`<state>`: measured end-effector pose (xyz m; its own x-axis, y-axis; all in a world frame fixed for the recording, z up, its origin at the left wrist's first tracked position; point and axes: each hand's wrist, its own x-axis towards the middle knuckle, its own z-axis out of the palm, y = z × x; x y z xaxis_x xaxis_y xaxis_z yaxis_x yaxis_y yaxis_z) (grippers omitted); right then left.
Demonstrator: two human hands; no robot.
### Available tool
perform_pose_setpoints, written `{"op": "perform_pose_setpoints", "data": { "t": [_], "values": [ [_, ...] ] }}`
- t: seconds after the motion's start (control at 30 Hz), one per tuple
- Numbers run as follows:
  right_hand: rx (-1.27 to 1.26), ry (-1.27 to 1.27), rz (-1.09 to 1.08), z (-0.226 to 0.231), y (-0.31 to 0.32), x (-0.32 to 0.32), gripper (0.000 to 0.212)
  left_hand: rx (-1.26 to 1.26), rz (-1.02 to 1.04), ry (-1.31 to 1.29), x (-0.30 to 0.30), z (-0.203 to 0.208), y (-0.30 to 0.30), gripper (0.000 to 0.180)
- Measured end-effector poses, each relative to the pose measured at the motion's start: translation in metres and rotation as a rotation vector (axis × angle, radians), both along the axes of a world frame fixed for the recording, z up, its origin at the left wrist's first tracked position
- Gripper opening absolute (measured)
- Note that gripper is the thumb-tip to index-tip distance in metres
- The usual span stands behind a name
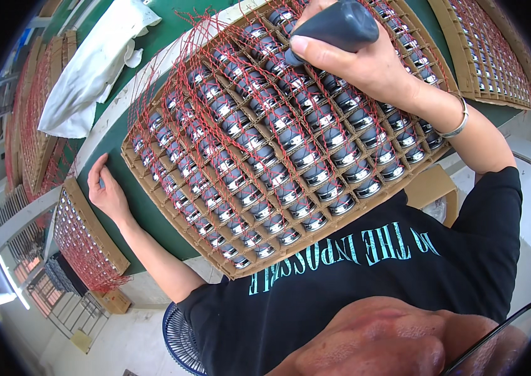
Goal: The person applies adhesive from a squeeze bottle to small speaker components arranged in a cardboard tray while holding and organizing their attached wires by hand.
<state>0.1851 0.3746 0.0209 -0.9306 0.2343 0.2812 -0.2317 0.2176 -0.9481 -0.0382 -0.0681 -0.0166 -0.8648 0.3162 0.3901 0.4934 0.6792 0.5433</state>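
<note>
My right hand [369,72] is closed round a dark squeeze bottle [344,26]. The bottle lies tilted in the grip, its nozzle pointing down over the far part of a cardboard tray [171,237]. Small cells in this tray hold rows of round parts with grey tops and shiny chrome rims [341,205]; what kind they are I cannot make out. Twisted red wires [199,94] run from the parts and lie across the rows, thickest at the far left. My left hand [109,193] rests on the green table [152,203], left of the tray, its fingers apart and holding nothing.
A white cloth [93,69] lies across the table's far left. Another filled tray [488,50] stands at the far right. More trays with red wires lean at the left, one of them low down [87,235]. A blue fan [181,341] stands on the floor.
</note>
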Motion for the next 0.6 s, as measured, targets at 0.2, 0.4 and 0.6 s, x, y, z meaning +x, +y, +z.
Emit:
{"op": "perform_pose_setpoints", "data": {
  "t": [0.2,0.4,0.6],
  "values": [
    [-0.080,-0.027,0.004,0.009,-0.003,0.003,0.018,0.019,-0.003,-0.001,0.001,0.001,-0.001,0.021],
    [-0.014,-0.071,-0.003,0.010,-0.003,0.003,0.019,0.014,-0.002,0.003,0.001,0.001,-0.001,0.020],
    [-0.043,-0.074,0.008,0.011,0.000,0.004,0.018,0.017,0.003,-0.004,0.001,0.001,-0.001,0.020]
  ]
}}
